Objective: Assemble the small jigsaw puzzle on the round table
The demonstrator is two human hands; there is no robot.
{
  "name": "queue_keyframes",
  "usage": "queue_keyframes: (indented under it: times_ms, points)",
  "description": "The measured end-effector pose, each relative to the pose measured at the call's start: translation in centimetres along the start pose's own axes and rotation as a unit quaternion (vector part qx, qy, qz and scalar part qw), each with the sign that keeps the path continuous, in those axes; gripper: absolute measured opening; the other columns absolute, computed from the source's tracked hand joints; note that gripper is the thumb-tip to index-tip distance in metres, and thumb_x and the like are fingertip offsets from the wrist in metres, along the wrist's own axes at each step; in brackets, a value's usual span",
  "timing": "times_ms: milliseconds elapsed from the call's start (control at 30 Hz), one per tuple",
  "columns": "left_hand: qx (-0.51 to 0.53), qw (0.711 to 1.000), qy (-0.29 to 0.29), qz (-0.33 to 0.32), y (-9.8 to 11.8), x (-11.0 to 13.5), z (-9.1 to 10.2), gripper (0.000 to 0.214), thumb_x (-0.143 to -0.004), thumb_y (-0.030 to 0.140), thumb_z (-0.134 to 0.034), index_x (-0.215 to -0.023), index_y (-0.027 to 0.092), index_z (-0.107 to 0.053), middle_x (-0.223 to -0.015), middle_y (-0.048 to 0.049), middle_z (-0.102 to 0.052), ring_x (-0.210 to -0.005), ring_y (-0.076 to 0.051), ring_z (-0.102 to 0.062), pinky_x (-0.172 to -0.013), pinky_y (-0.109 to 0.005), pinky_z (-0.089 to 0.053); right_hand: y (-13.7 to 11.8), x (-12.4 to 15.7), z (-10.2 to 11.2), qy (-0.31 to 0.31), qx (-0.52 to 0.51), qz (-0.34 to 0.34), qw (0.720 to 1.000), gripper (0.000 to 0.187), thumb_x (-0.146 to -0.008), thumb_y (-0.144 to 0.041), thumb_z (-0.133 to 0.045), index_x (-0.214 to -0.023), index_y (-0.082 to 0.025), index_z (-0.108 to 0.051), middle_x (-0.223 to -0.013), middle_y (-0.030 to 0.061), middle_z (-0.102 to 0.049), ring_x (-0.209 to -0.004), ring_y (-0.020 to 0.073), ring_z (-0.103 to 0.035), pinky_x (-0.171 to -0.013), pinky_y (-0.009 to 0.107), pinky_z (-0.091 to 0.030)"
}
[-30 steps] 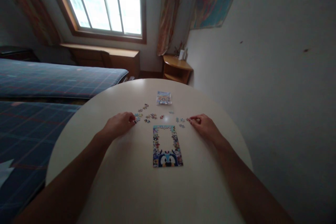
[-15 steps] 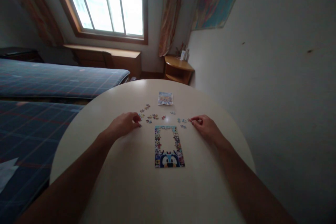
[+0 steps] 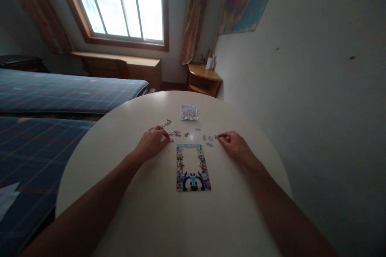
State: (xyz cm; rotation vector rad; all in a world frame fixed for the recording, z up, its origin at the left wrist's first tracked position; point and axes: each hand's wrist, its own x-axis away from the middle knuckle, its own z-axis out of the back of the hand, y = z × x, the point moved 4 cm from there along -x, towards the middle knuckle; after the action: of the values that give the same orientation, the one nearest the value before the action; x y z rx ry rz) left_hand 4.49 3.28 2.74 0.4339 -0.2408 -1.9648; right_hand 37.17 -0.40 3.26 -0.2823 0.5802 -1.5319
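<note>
A partly filled jigsaw puzzle point(image 3: 194, 184) lies on the round table, its border joined around an open middle and a blue dog face along its near end. Beyond its top left corner, my left hand point(image 3: 153, 141) has thumb and index finger drawn together at a small puzzle piece point(image 3: 171, 140). My right hand point(image 3: 237, 145) pinches another puzzle piece point(image 3: 216, 137) at the tabletop, right of the puzzle. Loose bluish pieces point(image 3: 209, 144) lie beside it. More loose pieces point(image 3: 177, 133) are scattered between the hands, some partly hidden by my left fingers.
A small printed packet point(image 3: 189, 113) lies toward the far side of the cream table point(image 3: 144, 213). Plaid mattresses point(image 3: 60, 92) flank the table on the left. A wall point(image 3: 325, 120) rises on the right, and a corner shelf point(image 3: 205, 73) stands behind.
My left hand has moved right, from the left edge of the loose pieces to a piece nearer the puzzle. My right hand stays almost still with its piece.
</note>
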Motion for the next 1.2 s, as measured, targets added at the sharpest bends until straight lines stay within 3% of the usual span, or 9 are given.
queue_keyframes:
  times_ms: [467,633,967,1067,1200]
  points:
    - [0.004,0.997,-0.016,-0.077,1.1,0.1,-0.6,0.017,-0.089,0.024,-0.055,-0.096,0.021,-0.070,-0.107,-0.0074,-0.068,-0.102,-0.025,-0.060,-0.097,-0.039,-0.044,0.0,-0.1,-0.1,0.000,0.004,0.007,1.000,0.026,-0.085,-0.026,-0.056,-0.099,-0.017,-0.076,-0.103,0.0121,-0.068,-0.091,0.0220,-0.062,-0.083,0.033,-0.047]
    - [0.005,0.996,-0.022,-0.082,0.8,0.0,-0.7,0.015,-0.087,0.026,-0.056,-0.093,0.020,-0.068,-0.105,-0.0084,-0.066,-0.103,-0.027,-0.059,-0.097,-0.042,-0.043,0.1,-0.2,-0.2,0.005,-0.002,0.000,1.000,0.025,-0.085,-0.025,-0.057,-0.097,-0.017,-0.077,-0.102,0.0119,-0.068,-0.091,0.0220,-0.062,-0.082,0.033,-0.047]
    - [0.048,0.995,-0.021,-0.087,1.2,0.1,-0.5,0.012,-0.086,0.024,-0.059,-0.094,0.021,-0.068,-0.092,-0.0049,-0.071,-0.096,-0.025,-0.063,-0.087,-0.036,-0.048,0.1,-0.3,-0.1,0.015,0.012,0.008,1.000,0.024,-0.084,-0.029,-0.059,-0.098,-0.017,-0.076,-0.101,0.0119,-0.068,-0.086,0.0219,-0.062,-0.079,0.034,-0.048]
    - [0.084,0.994,-0.024,-0.071,1.5,0.2,-0.1,0.014,-0.087,0.025,-0.059,-0.093,0.023,-0.071,-0.092,-0.0034,-0.074,-0.093,-0.023,-0.066,-0.085,-0.035,-0.048,-0.9,-0.2,0.2,0.048,0.009,0.027,0.998,0.023,-0.083,-0.029,-0.062,-0.098,-0.016,-0.075,-0.100,0.0120,-0.068,-0.082,0.0214,-0.061,-0.080,0.036,-0.048]
    - [0.190,0.981,-0.022,-0.030,2.8,0.6,0.7,0.012,-0.084,0.029,-0.065,-0.087,0.021,-0.072,-0.089,-0.0019,-0.075,-0.083,-0.019,-0.068,-0.079,-0.031,-0.049,-4.6,1.3,0.0,0.067,-0.037,0.123,0.990,0.019,-0.087,-0.028,-0.060,-0.098,-0.019,-0.073,-0.094,0.0077,-0.069,-0.081,0.0199,-0.060,-0.083,0.037,-0.047]
